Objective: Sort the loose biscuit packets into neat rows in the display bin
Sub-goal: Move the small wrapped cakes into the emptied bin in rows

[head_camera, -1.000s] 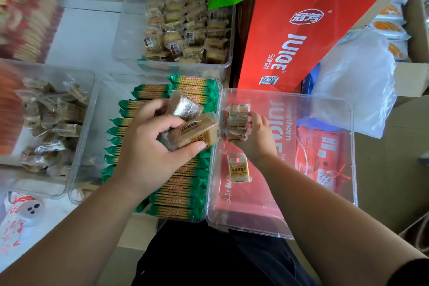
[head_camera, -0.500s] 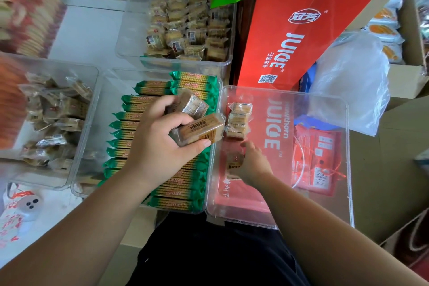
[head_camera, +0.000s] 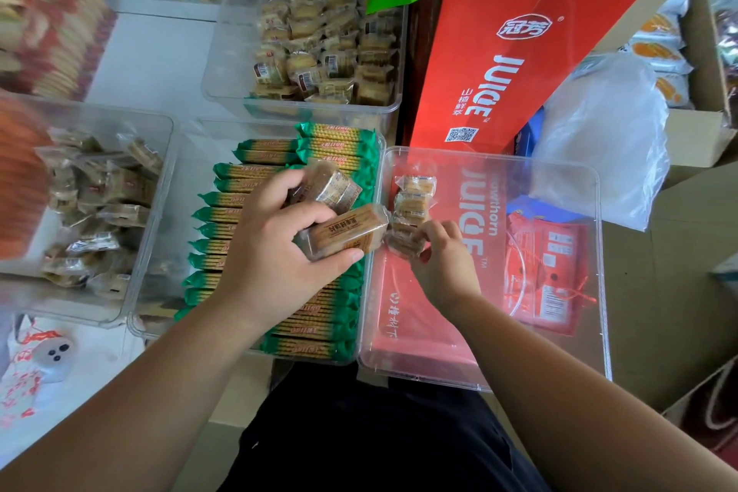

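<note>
Shop bench (head_camera: 159, 64), clear bins: right grip (head_camera: 447, 264) pinches a biscuit packet (head_camera: 403, 242) in the display bin (head_camera: 491, 157), below the started row (head_camera: 413, 192); left grip (head_camera: 275, 252), alongside, clutches spare packets (head_camera: 343, 232); butt it square before release.

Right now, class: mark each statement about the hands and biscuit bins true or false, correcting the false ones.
1. The left hand holds brown packets above the green packets. True.
2. The right hand rests outside the clear bin. False: it is inside, pinching the nearest packet of the short row.
3. The clear bin is filled with rows. False: it holds one short row at its left side.
4. A red carton reads JUICE. True.
</note>
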`<state>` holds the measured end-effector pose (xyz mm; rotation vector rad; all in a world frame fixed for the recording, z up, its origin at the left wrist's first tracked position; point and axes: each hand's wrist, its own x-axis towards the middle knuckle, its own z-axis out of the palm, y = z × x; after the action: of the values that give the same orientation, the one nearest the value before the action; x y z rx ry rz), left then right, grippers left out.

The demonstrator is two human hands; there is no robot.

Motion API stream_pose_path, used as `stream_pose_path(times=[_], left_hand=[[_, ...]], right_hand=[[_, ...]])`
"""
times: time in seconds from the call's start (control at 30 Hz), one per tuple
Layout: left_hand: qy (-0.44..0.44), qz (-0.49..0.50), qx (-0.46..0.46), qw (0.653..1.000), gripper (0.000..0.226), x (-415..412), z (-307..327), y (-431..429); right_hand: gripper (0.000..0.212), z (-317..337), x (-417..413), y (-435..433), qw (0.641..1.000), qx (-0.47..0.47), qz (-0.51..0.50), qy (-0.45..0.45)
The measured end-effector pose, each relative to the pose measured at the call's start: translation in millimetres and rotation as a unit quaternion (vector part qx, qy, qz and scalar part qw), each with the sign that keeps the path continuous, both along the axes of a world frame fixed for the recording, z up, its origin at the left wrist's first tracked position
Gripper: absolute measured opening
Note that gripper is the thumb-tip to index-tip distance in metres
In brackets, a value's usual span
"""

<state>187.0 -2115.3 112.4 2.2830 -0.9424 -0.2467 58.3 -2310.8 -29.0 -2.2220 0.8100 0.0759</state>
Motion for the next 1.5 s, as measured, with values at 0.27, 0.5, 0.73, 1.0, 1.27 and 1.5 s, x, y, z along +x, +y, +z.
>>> stream_pose_path(times=[0.27,0.5,0.73,1.0,1.27,1.5], left_hand=[[0.006,-0.005,-0.007,1.000,0.045,-4.2,6.2,1.1],[0.005,-0.029,-0.008,1.000,0.047,-11.8,23.1,-2.7],[0.028,0.015,0.012,0.999,0.038,-16.4,19.7,-3.1],[0.055,0.004,0.000,0.998,0.049,-29.7,17.5,-22.3],[0.091,0.001,0.028,0.995,0.053,-38.0,22.3,-56.5],[0.168,0.015,-0.046,0.985,0.037,-28.7,21.3,-56.5]], right_hand=[[0.036,-10.2,-8.0,-10.4,0.991,0.076,-0.105,0.024],[0.035,-7.6,-9.0,-14.8,0.983,0.134,-0.068,0.107],[0.037,6.4,-7.7,-16.1,0.975,0.183,-0.041,0.122],[0.048,40.1,-24.8,-38.7,0.941,0.303,-0.112,0.098],[0.042,122.3,-30.4,-29.2,0.828,0.532,-0.044,-0.171],[0.032,113.5,-40.6,-57.9,0.799,0.540,-0.107,-0.242]])
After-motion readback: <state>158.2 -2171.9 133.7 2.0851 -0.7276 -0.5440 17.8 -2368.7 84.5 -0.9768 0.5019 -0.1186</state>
